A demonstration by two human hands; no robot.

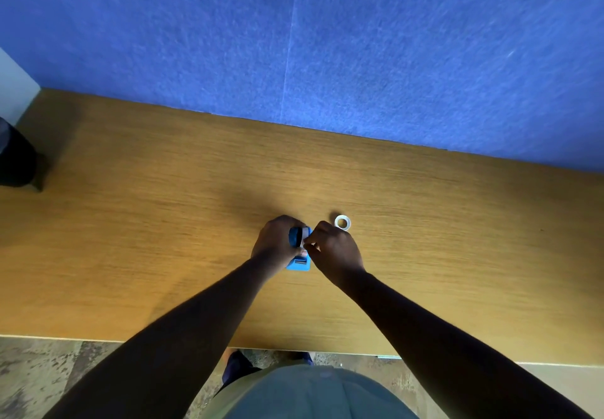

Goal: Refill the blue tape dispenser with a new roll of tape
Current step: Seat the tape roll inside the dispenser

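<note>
The blue tape dispenser (299, 263) stands on the wooden table (163, 222), mostly covered by both hands. My left hand (274, 244) wraps around its left side and holds it. My right hand (333, 250) comes in from the right, and its fingertips pinch something pale, apparently a tape roll or tape end (305, 234), at the dispenser's top. A small whitish ring of tape (342, 222) lies flat on the table just beyond my right hand, apart from it.
A blue felt partition (327, 43) rises along the table's far edge. A dark object (16, 157) sits at the far left edge of the table. The table's near edge (163, 340) runs above patterned floor and my torso.
</note>
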